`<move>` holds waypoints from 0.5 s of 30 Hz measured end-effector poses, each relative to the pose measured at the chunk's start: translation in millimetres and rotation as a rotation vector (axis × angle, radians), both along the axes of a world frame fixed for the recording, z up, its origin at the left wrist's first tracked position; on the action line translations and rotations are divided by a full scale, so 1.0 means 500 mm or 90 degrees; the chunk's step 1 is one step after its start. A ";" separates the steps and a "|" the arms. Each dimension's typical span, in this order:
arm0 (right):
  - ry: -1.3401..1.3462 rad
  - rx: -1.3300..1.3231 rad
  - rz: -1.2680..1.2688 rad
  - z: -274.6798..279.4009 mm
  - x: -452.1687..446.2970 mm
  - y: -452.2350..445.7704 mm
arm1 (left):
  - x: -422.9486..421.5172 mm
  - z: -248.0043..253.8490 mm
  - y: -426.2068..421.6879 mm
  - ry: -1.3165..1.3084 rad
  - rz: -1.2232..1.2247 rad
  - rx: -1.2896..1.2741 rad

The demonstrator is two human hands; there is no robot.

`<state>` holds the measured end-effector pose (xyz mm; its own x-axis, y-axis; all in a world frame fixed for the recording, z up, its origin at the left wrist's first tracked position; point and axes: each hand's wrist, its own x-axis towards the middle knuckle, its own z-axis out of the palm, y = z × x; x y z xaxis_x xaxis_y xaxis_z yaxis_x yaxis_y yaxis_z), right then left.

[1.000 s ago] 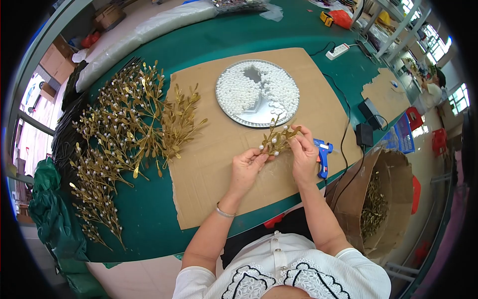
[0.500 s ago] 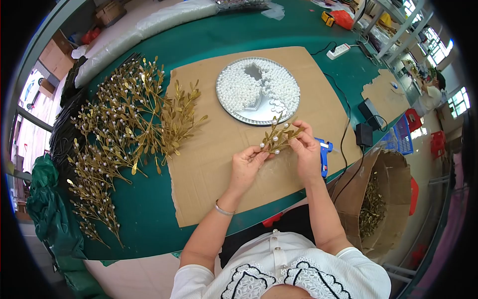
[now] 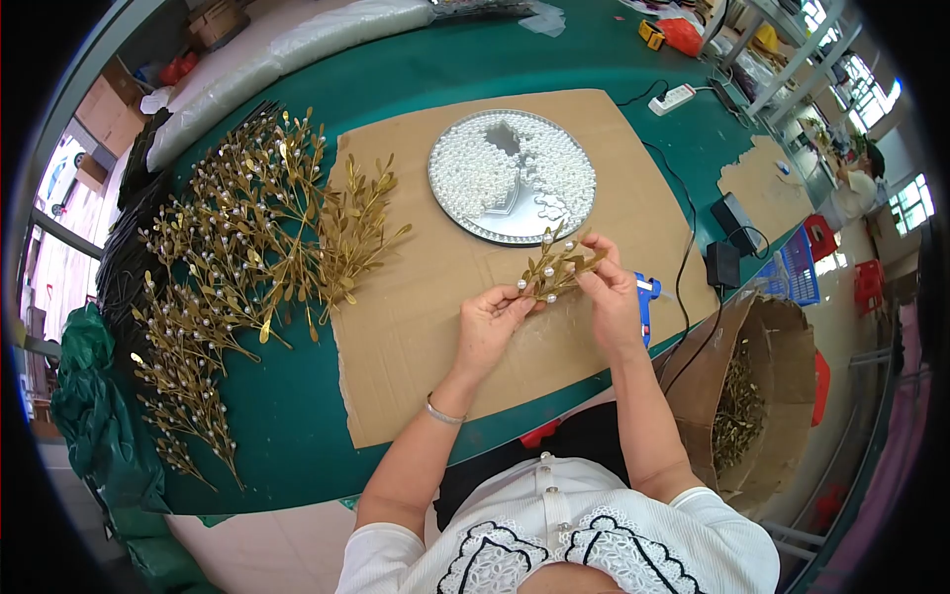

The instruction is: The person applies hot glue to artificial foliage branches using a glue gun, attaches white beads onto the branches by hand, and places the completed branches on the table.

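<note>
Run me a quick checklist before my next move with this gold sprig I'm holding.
1. Gold sprig supported: ok, left hand pinches its lower end, right hand holds its leaves.
2. A hand free: not ok, both are on the sprig.
3. Loose pearls available: ok, many lie on the round tray just beyond your hands.
4. Glue gun nearby: ok, beside your right hand, partly hidden by it.
5. Glue gun hot: cannot tell.
6. Sprig's pearls firmly attached: cannot tell.

Place: was a craft workshop.
Table: bore a blue glue gun and white beads.
Carton: held gold leaves.
</note>
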<state>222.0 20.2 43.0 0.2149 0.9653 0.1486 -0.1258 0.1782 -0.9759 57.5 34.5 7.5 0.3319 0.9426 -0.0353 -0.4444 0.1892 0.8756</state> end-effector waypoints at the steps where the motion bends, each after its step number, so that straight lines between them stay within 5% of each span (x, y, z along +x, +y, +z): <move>1: 0.004 -0.001 0.016 0.002 0.004 0.000 | 0.000 -0.002 0.000 -0.005 -0.004 0.005; 15: 0.057 -0.036 0.070 0.001 0.026 -0.003 | 0.004 -0.017 -0.001 -0.009 -0.018 0.006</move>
<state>235.0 18.8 43.5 0.1168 0.9900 0.0785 -0.2281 0.1036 -0.9681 59.4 34.0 -0.9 0.3588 0.9332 -0.0211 -0.4516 0.1934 0.8710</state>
